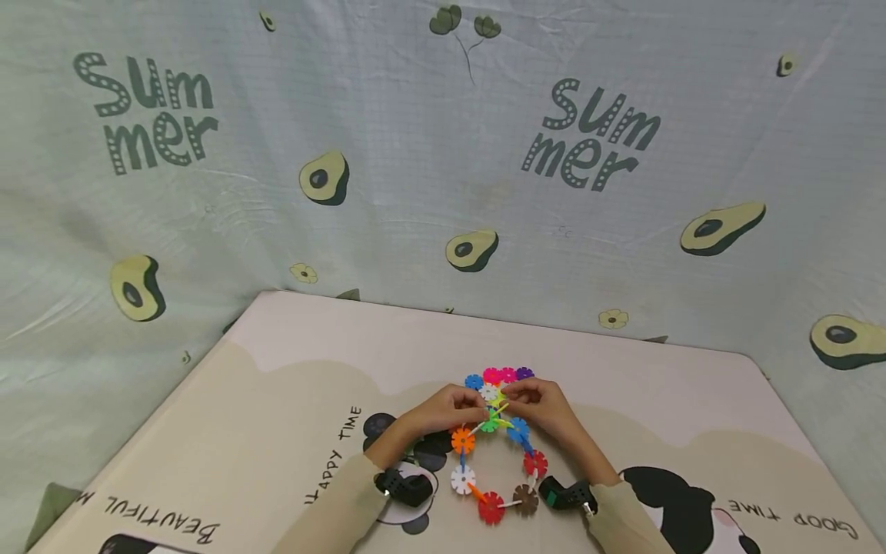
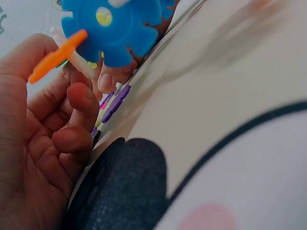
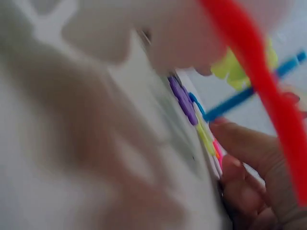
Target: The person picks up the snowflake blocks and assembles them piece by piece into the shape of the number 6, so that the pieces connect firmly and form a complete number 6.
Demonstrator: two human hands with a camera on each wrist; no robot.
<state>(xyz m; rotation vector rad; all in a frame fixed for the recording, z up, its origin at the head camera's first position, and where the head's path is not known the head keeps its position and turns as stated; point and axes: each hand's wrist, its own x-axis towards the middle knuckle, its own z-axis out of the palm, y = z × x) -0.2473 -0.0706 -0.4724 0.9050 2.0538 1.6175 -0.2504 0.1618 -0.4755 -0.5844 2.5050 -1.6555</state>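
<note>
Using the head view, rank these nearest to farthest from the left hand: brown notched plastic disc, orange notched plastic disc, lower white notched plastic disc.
1. Orange notched plastic disc: just below the left hand.
2. Lower white notched plastic disc: ring's left, below orange.
3. Brown notched plastic disc: ring's lower right.

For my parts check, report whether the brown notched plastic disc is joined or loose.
Joined: a slim white plastic stick links the brown disc to a notched red plastic disc.

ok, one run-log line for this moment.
left grip: pinching green disc; right grip: at yellow stick, hold unclear; disc-and-stick ring: between wrists; pink discs: beyond grips
</note>
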